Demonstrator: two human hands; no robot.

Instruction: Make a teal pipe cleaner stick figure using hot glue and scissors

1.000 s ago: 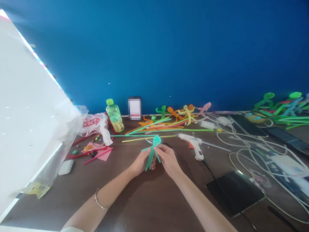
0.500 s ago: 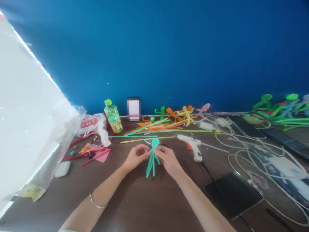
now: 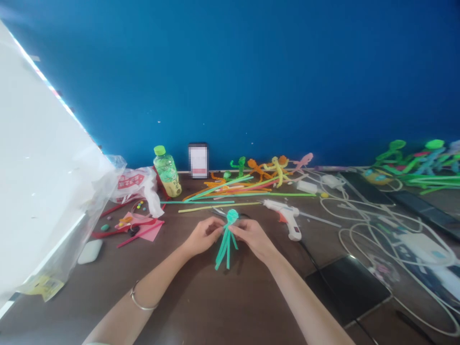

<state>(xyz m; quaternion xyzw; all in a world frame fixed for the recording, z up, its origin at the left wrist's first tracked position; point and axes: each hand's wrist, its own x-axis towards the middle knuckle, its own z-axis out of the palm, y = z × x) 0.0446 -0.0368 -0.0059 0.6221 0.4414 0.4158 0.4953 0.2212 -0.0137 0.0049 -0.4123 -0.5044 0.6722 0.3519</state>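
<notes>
Between my two hands, above the dark table, is a teal pipe-cleaner figure (image 3: 233, 217) with a coiled round head and several straight strands hanging down. My left hand (image 3: 205, 235) pinches it from the left, just under the head. From the right, my right hand (image 3: 251, 237) grips the same spot with thumb and fingers closed. Behind the figure, scissors (image 3: 218, 211) lie partly hidden. A white glue gun (image 3: 285, 215) with an orange trigger rests to the right of my right hand.
Loose pipe cleaners (image 3: 230, 189) and several finished figures (image 3: 276, 170) lie along the blue wall. A green-capped bottle (image 3: 168, 172), plastic bag (image 3: 134, 187) and pink paper (image 3: 149, 230) are at left. White cables (image 3: 341, 235) and a black pad (image 3: 348, 290) occupy the right.
The teal figure has dropped slightly and its strands have spread a little further apart. Both hands keep their hold, and the view has shifted very slightly.
</notes>
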